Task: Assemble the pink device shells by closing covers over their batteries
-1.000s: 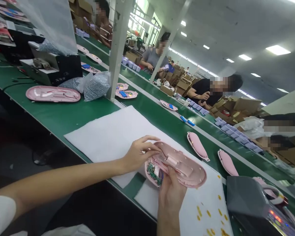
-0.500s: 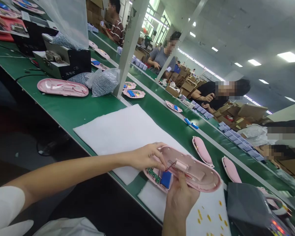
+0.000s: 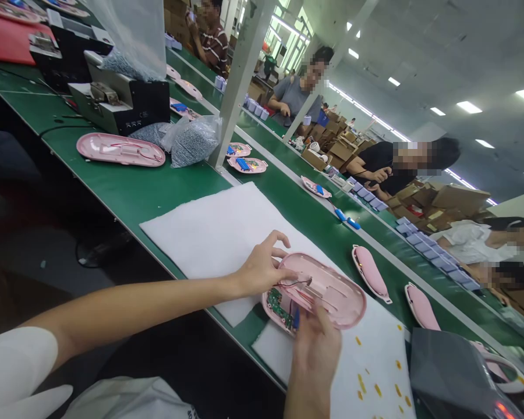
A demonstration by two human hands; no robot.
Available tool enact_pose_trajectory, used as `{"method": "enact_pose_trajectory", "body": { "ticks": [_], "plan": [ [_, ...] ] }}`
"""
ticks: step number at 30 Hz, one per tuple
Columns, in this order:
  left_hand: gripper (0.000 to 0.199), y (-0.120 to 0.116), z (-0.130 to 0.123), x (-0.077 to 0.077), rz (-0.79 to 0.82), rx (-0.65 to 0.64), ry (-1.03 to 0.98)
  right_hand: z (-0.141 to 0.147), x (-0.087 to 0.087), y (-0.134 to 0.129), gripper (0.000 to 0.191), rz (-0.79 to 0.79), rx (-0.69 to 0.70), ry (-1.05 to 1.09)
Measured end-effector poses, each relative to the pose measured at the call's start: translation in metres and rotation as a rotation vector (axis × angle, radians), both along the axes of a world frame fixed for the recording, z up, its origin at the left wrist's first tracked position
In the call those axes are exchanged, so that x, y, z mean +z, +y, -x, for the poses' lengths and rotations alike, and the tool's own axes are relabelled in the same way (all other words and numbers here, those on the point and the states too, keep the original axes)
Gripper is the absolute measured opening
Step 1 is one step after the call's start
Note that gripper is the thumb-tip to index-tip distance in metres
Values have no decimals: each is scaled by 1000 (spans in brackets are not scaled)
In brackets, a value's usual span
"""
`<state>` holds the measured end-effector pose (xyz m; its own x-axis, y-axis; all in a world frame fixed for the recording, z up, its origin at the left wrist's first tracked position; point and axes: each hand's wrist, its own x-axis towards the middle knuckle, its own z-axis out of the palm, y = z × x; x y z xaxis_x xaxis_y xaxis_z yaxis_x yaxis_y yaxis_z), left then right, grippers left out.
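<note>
A pink oval plastic shell [image 3: 338, 291] is tilted with its hollow inside showing, and thin red and black wires run across it. My left hand [image 3: 262, 265] is at the shell's left end, its thumb on the inside beside the wires and its index finger raised. From below, my right hand [image 3: 317, 343] grips the shell's near edge, thumb on the rim. Partly under the shell lies a second pink half with a green circuit board [image 3: 279, 305] and a blue battery [image 3: 296, 319], largely hidden by the shell and my right hand.
White foam sheet [image 3: 201, 233] covers the green bench, with yellow bits [image 3: 361, 384] scattered at right. A grey machine [image 3: 445, 366] stands at right. Pink units [image 3: 371, 273] lie along the far side. A metal post [image 3: 240, 81] and black machines [image 3: 126, 105] are at left. Co-workers sit opposite.
The pink shell has shifted left and turned in my hands. My left thumb has moved onto the shell's inside from pinching the wires, and my left index finger has lifted. The view has shifted slightly.
</note>
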<state>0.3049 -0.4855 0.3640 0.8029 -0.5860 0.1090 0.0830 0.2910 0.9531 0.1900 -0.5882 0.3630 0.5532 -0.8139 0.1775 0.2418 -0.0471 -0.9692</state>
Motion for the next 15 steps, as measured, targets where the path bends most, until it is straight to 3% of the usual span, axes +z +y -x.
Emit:
{"method": "enact_pose_trajectory", "body": {
  "ticks": [2, 4, 6, 8, 10, 15],
  "plan": [
    [51, 2, -2, 1, -47, -41, 20, 7, 11, -16, 63, 205, -249, 34],
    [48, 3, -3, 0, -74, -50, -1, 7, 28, -32, 65, 522, -313, 152],
    [47, 3, -3, -1, -87, -51, -16, -2, 46, -44, 53, 826, -44, 408],
    [45, 3, -2, 0, -99, -51, -27, -16, 61, -49, 29, 1032, 254, 666],
    [44, 3, -2, 2, -116, -48, -39, -29, 69, -47, 16, 1134, 376, 799],
    [38, -2, -9, 8, -237, -171, -145, -42, 67, -39, 8, 1064, 352, 794]
  ]
}}
